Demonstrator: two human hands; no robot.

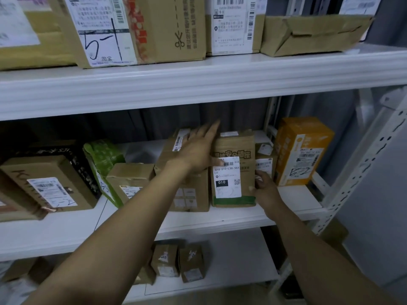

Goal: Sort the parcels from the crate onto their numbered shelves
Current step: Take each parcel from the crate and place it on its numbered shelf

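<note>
As I seat 010 parcel (233, 172) label-out on shelf (242, 217), left hand (198, 150) braces it flat-fingered, right hand (265, 187) grips its edge.

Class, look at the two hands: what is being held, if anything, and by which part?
The upright brown parcel labelled 010: the right hand grips its lower right edge, and the left hand lies flat against its upper left side.

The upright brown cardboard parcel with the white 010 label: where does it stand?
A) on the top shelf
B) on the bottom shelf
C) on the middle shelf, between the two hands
C: the brown cardboard parcel stands on the white middle shelf, the left hand flat against its left side, the right hand gripping its lower right edge.
</note>
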